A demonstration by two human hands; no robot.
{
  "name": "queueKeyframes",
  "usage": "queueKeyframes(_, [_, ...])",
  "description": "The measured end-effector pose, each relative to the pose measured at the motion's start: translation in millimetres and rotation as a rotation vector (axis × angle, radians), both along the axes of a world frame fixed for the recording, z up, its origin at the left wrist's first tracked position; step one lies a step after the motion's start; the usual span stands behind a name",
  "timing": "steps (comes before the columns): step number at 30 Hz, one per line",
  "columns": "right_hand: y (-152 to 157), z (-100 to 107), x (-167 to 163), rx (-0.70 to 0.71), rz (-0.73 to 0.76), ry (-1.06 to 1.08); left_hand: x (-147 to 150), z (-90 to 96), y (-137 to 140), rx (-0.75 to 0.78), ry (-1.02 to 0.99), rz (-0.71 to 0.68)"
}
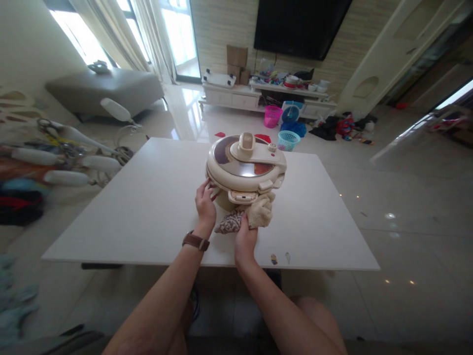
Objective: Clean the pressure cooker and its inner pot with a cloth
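A cream electric pressure cooker [236, 182] with a domed lid and a knob on top stands at the middle of the white table [158, 207]. My left hand [205, 203] grips its left side just under the lid rim, fingers curled against the body. In front of the cooker, my right hand [246, 236] is closed around a bunched cloth [260, 211], beige with a brown-and-white pattern on one part. The cloth is up against the cooker's lower front, under the front latch. Part of the cooker's body is hidden behind the cloth and my hands.
Two small stickers [274, 259] lie near the table's front edge. Beyond the table are a light-blue basket [288, 140], a pink basket [272, 116] and a low white cabinet [231, 100]. A grey bench [111, 91] stands at the back left, and a lamp with white shades [68, 178] stands left.
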State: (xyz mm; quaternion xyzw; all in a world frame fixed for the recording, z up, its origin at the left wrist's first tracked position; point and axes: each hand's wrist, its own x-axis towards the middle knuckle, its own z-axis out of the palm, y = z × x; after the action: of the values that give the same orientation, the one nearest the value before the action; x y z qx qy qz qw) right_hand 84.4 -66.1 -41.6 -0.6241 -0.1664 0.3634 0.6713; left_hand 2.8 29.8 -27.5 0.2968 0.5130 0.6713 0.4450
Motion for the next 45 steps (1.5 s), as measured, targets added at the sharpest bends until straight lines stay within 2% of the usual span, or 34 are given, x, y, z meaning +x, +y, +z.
queueKeyframes(45, [1.4,-2.4,-0.3,-0.003,0.001,0.010,3.0,-4.4,-1.4,0.014,0.006,0.000])
